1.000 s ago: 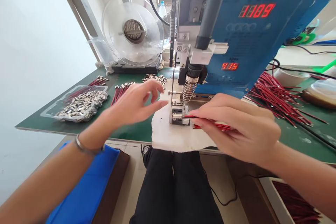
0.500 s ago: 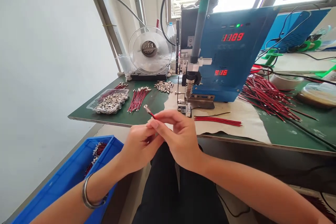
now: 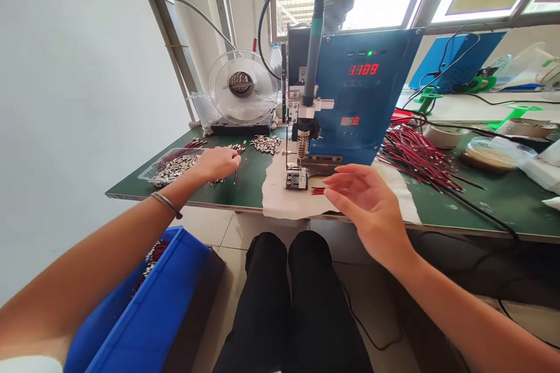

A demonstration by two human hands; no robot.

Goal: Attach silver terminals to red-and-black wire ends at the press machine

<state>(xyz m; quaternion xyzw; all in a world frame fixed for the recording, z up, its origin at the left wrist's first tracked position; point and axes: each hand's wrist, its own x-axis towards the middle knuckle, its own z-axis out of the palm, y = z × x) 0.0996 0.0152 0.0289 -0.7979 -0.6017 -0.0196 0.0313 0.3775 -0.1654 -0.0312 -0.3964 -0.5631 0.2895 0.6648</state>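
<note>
My left hand (image 3: 219, 163) is over the pile of finished red-and-black wires (image 3: 236, 148) at the left of the bench. Its fingers are pinched on a red-and-black wire (image 3: 236, 176), whose metal end is hard to make out. My right hand (image 3: 370, 201) is open, thumb and fingers apart, beside a small row of red-and-black wires (image 3: 317, 191) on the pale cloth (image 3: 289, 205). It partly hides that row. Between the hands stands the soldering machine (image 3: 359, 93), its spring-wrapped iron tip (image 3: 302, 145) above a small metal fixture (image 3: 296, 179).
A clear tray of metal connectors (image 3: 175, 168) sits at the left, with a loose connector heap (image 3: 266, 144) farther back. A clear reel (image 3: 242, 90) stands behind. Many red wires (image 3: 420, 154) lie at the right. A blue bin (image 3: 144, 309) is below the bench edge.
My hands, together before with a wire and its metal connector, have parted. The left has moved out to the wire pile; the right has moved to the wires on the cloth and opened.
</note>
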